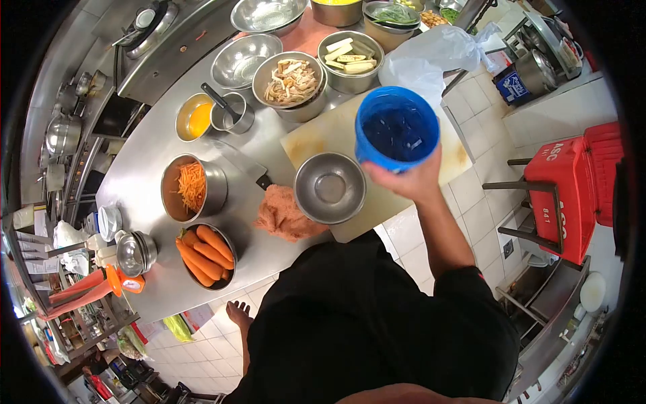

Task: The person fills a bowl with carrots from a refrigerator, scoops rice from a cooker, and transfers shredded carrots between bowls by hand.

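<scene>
My right hand (414,172) grips a blue container (397,128) from its near side, above the cutting board (313,145). Clear liquid or ice-like pieces show inside it. My left hand (239,313) hangs low beside the table's edge, fingers apart, holding nothing. An empty steel bowl (330,188) sits on the board's left part. Against it lies a crumpled orange-pink cloth (286,212). A knife (242,161) rests on the steel table, its handle end near the cloth.
Left on the table are a pot of shredded carrot (192,187), a bowl of whole carrots (206,254) and a yellow-liquid bowl (195,118). Behind stand a shredded-food bowl (289,81), a cut-vegetable pot (350,60) and a plastic bag (431,57). Red bins (562,195) stand right.
</scene>
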Tool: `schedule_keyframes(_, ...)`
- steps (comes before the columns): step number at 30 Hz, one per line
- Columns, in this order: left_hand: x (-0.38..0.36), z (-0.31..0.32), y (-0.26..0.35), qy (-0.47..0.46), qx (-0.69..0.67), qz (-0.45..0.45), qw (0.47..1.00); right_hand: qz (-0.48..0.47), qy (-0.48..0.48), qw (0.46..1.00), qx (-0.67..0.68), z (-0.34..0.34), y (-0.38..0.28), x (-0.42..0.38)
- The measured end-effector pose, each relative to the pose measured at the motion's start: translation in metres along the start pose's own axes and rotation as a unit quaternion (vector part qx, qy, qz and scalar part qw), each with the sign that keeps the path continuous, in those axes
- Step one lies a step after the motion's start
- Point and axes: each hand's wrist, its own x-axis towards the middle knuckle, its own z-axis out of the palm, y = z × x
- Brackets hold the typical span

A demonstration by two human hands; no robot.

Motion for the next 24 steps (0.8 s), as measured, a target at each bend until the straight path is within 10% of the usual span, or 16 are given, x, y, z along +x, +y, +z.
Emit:
schedule_keyframes(8, -0.005, 0.018, -0.006, -0.046, -0.001, 0.021, 0.999, -0.127, -0.217, 0.967, 0.027, -0.013, -0.120, 0.039)
schedule_keyframes(11, -0.017, 0.024, 0.001, -0.053, 0.000, 0.028, 0.998, -0.088, 0.027, 0.996, -0.019, 0.028, -0.153, 0.019)
schedule_keyframes(13, 0.010, 0.014, -0.022, -0.047, -0.011, 0.015, 0.999, 0.010, 0.103, 0.992, -0.078, 0.057, -0.164, 0.016)
schedule_keyframes(15, 0.023, 0.010, -0.042, -0.052, -0.020, 0.010, 0.998, 0.213, -0.019, 0.956, -0.203, 0.061, -0.200, 0.046)
schedule_keyframes(24, -0.012, 0.010, -0.048, -0.050, 0.010, -0.034, 0.998, -0.043, -0.099, 0.994, -0.012, 0.022, -0.184, 0.022)
